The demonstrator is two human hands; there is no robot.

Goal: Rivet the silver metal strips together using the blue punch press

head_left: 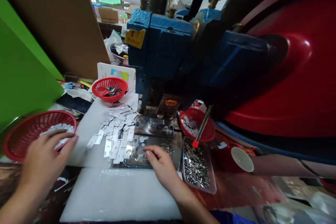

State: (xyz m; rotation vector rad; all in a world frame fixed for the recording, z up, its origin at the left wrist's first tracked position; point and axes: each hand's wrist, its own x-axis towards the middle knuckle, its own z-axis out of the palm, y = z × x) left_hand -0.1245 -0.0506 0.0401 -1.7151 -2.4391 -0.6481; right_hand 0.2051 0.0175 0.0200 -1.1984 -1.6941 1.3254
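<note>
My left hand [46,157] hovers over the near rim of a red basket [15,138] at the left, thumb and fingers apart, with no part seen in it. Pale flat metal plates [61,127] lie in that basket, partly hidden by my fingers. My right hand [161,164] is low over the front of the press bed [141,162], thumb and index finger close together. Whether a small part sits between them I cannot make out. Beyond its fingertips lies a small metal piece [143,139]. Behind it is the metal die [154,126], under the blue press head [162,49].
Many loose metal plates [115,140] spread over the white foam sheet [86,129]. A small red basket [110,92] with metal parts stands behind. Right of the bed are a clear bin [198,166] of small bits, a red-tipped lever [202,127] and a large red flywheel [283,77].
</note>
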